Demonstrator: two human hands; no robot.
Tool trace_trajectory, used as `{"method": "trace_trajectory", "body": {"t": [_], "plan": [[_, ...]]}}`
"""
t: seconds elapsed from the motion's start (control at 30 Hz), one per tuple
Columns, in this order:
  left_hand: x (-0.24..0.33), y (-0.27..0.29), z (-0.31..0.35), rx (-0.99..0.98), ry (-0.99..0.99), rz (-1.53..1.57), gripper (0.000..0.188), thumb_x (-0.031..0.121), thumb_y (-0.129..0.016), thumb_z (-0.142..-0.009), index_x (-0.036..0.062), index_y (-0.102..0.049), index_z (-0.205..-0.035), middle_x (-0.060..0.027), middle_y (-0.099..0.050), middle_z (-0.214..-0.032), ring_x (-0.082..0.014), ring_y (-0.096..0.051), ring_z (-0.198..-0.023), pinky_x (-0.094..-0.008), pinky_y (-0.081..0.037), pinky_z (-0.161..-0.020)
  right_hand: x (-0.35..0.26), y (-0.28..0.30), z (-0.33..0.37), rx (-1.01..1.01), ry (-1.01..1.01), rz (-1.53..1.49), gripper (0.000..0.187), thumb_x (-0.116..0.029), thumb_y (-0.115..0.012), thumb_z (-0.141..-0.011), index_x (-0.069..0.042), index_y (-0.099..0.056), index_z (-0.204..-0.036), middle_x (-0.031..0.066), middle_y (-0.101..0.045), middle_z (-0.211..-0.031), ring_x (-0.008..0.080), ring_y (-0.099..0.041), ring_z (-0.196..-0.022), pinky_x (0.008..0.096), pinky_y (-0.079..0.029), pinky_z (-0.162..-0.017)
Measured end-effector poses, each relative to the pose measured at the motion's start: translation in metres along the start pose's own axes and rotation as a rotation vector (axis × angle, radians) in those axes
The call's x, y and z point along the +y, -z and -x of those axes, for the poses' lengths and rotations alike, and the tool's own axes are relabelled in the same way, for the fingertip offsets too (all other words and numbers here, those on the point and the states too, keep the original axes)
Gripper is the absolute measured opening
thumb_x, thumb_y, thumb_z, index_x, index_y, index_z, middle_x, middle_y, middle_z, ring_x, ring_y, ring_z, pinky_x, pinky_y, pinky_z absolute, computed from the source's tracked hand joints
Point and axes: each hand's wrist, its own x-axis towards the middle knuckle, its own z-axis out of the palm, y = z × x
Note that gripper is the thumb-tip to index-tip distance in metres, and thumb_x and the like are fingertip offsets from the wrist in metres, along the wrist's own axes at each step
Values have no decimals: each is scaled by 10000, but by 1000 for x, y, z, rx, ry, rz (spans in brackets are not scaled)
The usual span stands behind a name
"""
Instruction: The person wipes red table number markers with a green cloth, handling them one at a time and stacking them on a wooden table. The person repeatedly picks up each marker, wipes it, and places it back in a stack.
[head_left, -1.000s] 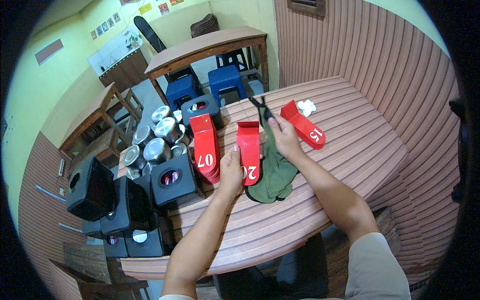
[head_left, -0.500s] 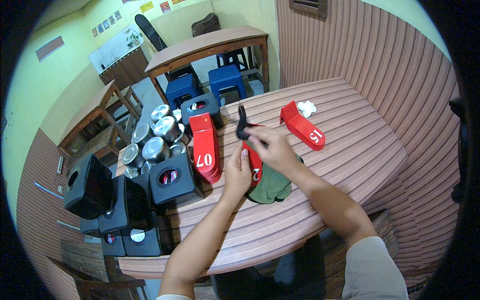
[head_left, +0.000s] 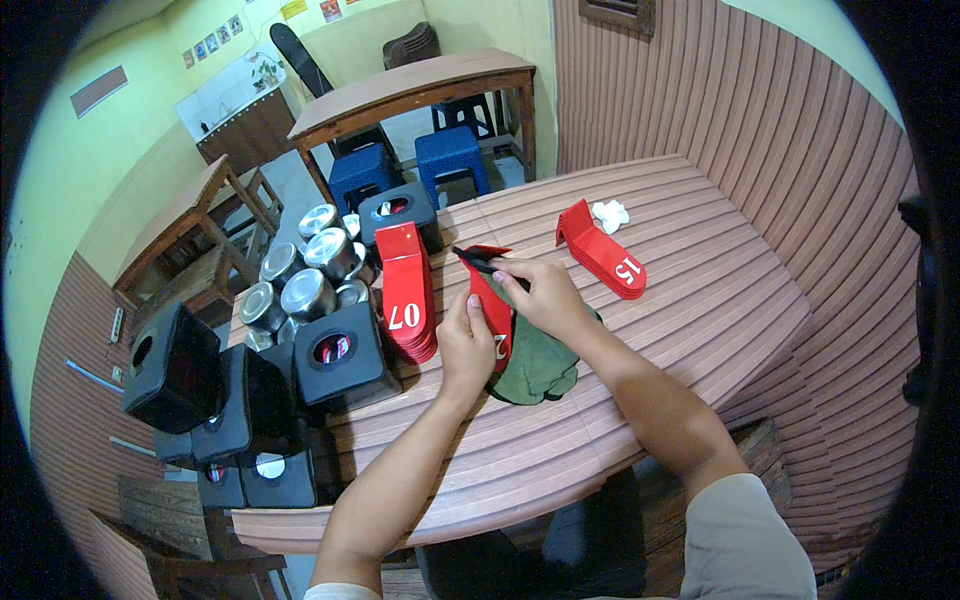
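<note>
Fingers (head_left: 468, 318) of left hand (head_left: 465, 345) pinched on lower edge of red number sign (head_left: 490, 300); right hand (head_left: 540, 295) closed on its top w/ black scissors (head_left: 472, 260). Sign sits on green cloth (head_left: 535, 365), just right of red sign stack (head_left: 408, 295) on counter (head_left: 700, 300). Could slip from grip on smooth plastic, or scissor tip could nick left fingers if blade skids; elbow swing could topple stack.

Desk (head_left: 700, 330): slatted reddish wood, rounded near edge. On it: stack of red number signs (head_left: 408, 295) left of centre, single red number sign (head_left: 602, 250) lying toward the far right, white crumpled scrap (head_left: 610, 214) just beside it, green cloth (head_left: 535, 365) mid-desk. Left edge: black square boxes (head_left: 335, 355) and round metal tins (head_left: 305, 290) packed close together.
</note>
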Motion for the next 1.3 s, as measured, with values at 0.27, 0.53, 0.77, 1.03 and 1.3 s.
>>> {"method": "trace_trajectory", "body": {"t": [0.27,0.53,0.77,1.03,1.3], "plan": [[-1,3,-2,-9,214,291,338,181,-446,-1110,-65,-616,-1268,-164,-726,-1013,-203,-680,-940,-356,-524,-844,13,-24,8,27,-267,-408,379,-126,-777,-885,12,-699,-1229,195,-759,-1094,238,-765,-959,350,-596,-823],[-5,1,-5,75,133,267,386,210,-396,-1128,-72,-552,-1339,-198,-680,-1174,-236,-644,-1075,-352,-488,-965,10,-16,7,-202,-429,-471,253,-153,-847,-849,-38,-653,-964,13,-651,-840,90,-588,-715,248,-490,-647],[-8,5,-2,135,107,282,393,239,-368,-1139,-56,-523,-1347,-161,-651,-1139,-234,-613,-1059,-362,-481,-956,7,0,8,-646,-360,-492,256,-138,-842,-855,-78,-593,-850,-36,-595,-728,56,-517,-642,241,-409,-555],[-21,-3,-2,-16,235,448,736,335,-512,-1095,-77,-150,-1585,-204,-462,-1464,-258,-492,-1284,-362,-393,-1097,-5,-8,5,-177,-239,-528,183,-48,-752,-867,-41,-570,-866,13,-611,-796,91,-644,-802,295,-545,-734],[-14,-2,-2,-17,83,365,539,193,-748,-956,69,-400,-1349,-101,-593,-1172,-177,-621,-1028,-311,-525,-862,0,-11,11,-506,-108,-409,306,-128,-731,-793,-5,-692,-1071,150,-742,-925,206,-697,-834,367,-548,-805]]}}
